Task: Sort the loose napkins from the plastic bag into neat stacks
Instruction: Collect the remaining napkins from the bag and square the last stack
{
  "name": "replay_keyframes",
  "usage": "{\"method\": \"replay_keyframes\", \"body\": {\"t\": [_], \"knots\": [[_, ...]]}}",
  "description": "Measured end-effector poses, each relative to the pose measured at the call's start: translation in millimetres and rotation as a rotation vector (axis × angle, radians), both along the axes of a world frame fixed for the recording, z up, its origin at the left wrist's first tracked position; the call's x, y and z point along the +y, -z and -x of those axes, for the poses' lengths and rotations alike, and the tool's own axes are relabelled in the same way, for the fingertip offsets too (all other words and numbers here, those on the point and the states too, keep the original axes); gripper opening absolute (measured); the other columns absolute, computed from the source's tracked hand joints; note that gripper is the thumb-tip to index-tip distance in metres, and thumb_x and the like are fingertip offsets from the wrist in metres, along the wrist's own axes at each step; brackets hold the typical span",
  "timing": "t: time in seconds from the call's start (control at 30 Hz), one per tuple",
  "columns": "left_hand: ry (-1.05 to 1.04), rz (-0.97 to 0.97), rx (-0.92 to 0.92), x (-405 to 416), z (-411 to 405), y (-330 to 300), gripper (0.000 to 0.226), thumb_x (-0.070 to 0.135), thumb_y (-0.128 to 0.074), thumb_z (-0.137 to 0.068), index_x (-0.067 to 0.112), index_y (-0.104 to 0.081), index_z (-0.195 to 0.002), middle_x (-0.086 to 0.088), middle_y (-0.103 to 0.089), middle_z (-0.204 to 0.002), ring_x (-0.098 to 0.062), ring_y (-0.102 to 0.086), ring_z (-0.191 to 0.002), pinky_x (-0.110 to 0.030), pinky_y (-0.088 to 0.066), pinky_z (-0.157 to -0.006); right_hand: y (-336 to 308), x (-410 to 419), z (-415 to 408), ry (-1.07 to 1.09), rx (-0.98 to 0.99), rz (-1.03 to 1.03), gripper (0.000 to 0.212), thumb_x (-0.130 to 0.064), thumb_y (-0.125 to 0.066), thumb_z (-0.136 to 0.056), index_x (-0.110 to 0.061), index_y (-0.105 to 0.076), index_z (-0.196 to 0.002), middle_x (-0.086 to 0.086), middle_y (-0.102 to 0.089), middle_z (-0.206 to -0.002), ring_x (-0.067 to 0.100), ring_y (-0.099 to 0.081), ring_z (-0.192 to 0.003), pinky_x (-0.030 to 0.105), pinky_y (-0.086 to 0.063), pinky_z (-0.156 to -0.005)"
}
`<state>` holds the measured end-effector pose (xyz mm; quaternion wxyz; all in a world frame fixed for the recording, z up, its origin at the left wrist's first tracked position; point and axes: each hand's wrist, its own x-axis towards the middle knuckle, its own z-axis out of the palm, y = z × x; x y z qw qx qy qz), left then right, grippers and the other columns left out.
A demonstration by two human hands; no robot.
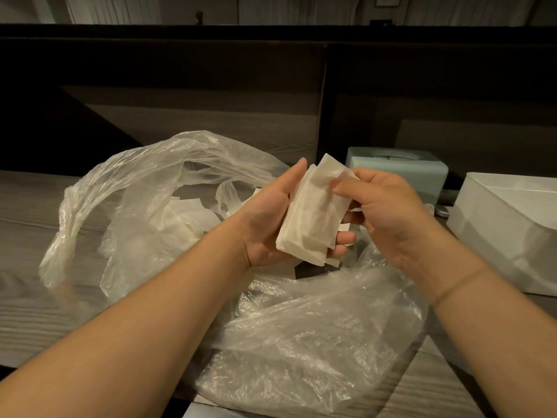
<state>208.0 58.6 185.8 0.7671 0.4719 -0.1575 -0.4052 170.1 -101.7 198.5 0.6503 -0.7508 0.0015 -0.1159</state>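
a small stack of pale folded paper napkins (313, 212) sits at the centre of the frame, cradled in the left hand (271, 218), whose fingers curl under it. the right hand (382, 206) pinches its upper end, thumb on top. below and to the left sprawls the crumpled clear plastic bag (144, 188), more loose white napkins (187, 215) inside, on the grey wood-grain table (27, 206). a pale green tissue box (401, 170) and a white plastic bin (506, 224) stand at right.

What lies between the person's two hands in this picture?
In the head view, a small stack of napkins lies between them: the left hand cradles it, the right hand pinches its top.
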Motion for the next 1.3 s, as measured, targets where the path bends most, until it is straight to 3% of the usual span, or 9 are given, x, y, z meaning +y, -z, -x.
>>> {"method": "replay_keyframes", "body": {"t": [0.17, 0.27, 0.4, 0.5, 0.77, 1.0, 1.1, 1.17, 1.3], "knots": [[0.043, 0.005, -0.062, -2, 6, -3, 0.075, 0.072, -0.048, -0.094, 0.011, -0.06, -0.135, -0.016, -0.06, -0.109, -0.031, -0.061, -0.086, -0.044, -0.05, -0.086, 2, 3, 3, 0.035, -0.075, 0.054, 0.015, -0.023, -0.061, -0.1, -0.019, -0.075, -0.102, -0.007, -0.076, -0.077, 0.004, -0.068, -0.061, 0.019, -0.052, -0.055], [0.023, -0.009, -0.052, -2, 5, -2, 0.071, 0.068, -0.046, -0.097, 0.009, -0.059, -0.134, -0.015, -0.061, -0.105, -0.03, -0.062, -0.084, -0.042, -0.054, -0.082, 2, 5, 3, 0.113, -0.157, 0.088, 0.015, -0.028, -0.06, -0.101, -0.025, -0.074, -0.098, -0.006, -0.075, -0.082, 0.007, -0.069, -0.066, 0.018, -0.052, -0.051], [-0.086, -0.016, 0.003, 0, 1, 0, 0.067, 0.064, -0.054, -0.093, 0.009, -0.064, -0.131, -0.016, -0.069, -0.115, -0.035, -0.068, -0.098, -0.053, -0.053, -0.096, -9, 1, 6, 0.093, -0.107, -0.148, 0.014, -0.023, -0.061, -0.099, -0.016, -0.07, -0.09, -0.001, -0.071, -0.078, 0.012, -0.066, -0.072, 0.026, -0.055, -0.061], [-0.16, 0.017, 0.051, 2, 0, -3, 0.071, 0.066, -0.061, -0.083, 0.011, -0.067, -0.128, -0.013, -0.072, -0.12, -0.032, -0.071, -0.104, -0.052, -0.053, -0.099, -15, -6, 8, -0.08, 0.019, -0.443, 0.012, -0.02, -0.06, -0.097, -0.011, -0.066, -0.102, 0.009, -0.066, -0.102, 0.025, -0.063, -0.095, 0.043, -0.055, -0.088], [-0.036, 0.038, 0.048, 0, 3, -1, 0.09, 0.078, -0.055, -0.082, 0.005, -0.061, -0.134, -0.023, -0.068, -0.116, -0.037, -0.067, -0.102, -0.052, -0.048, -0.103, -2, 6, 8, 0.011, 0.047, -0.083, 0.015, -0.027, -0.065, -0.096, -0.015, -0.075, -0.097, -0.002, -0.072, -0.074, 0.023, -0.057, -0.067, 0.031, -0.047, -0.054], [-0.21, 0.021, 0.048, 8, 4, -12, 0.065, 0.046, -0.068, -0.086, 0.003, -0.059, -0.134, -0.019, -0.07, -0.115, -0.03, -0.069, -0.09, -0.044, -0.055, -0.088, 6, 0, -7, 0.19, -0.008, -0.003, 0.011, -0.027, -0.059, -0.1, -0.025, -0.069, -0.097, -0.008, -0.064, -0.081, 0.014, -0.059, -0.082, 0.034, -0.052, -0.076], [-0.311, 0.061, 0.085, 13, -1, -15, 0.062, 0.042, -0.065, -0.091, 0.006, -0.057, -0.141, -0.016, -0.07, -0.114, -0.029, -0.069, -0.088, -0.043, -0.058, -0.083, 17, -7, -14, 0.235, -0.026, 0.42, 0.012, -0.021, -0.056, -0.1, -0.024, -0.066, -0.106, -0.009, -0.063, -0.093, 0.007, -0.057, -0.077, 0.021, -0.044, -0.064], [-0.351, 0.074, 0.11, 16, -3, -16, 0.06, 0.042, -0.064, -0.093, 0.006, -0.057, -0.141, -0.015, -0.07, -0.113, -0.028, -0.069, -0.089, -0.042, -0.059, -0.081, 23, -8, -15, 0.179, -0.015, 0.683, 0.022, -0.024, -0.059, -0.099, -0.023, -0.065, -0.12, -0.008, -0.065, -0.107, 0.003, -0.059, -0.087, 0.017, -0.044, -0.07], [-0.374, 0.073, 0.122, 16, -4, -17, 0.058, 0.042, -0.061, -0.093, 0.006, -0.058, -0.14, -0.014, -0.07, -0.11, -0.027, -0.068, -0.086, -0.04, -0.057, -0.08, 33, -3, -17, 0.108, 0.104, 0.978, 0.046, -0.045, -0.063, -0.093, -0.023, -0.059, -0.133, -0.001, -0.065, -0.124, 0.024, -0.06, -0.115, 0.033, -0.048, -0.09]]}}
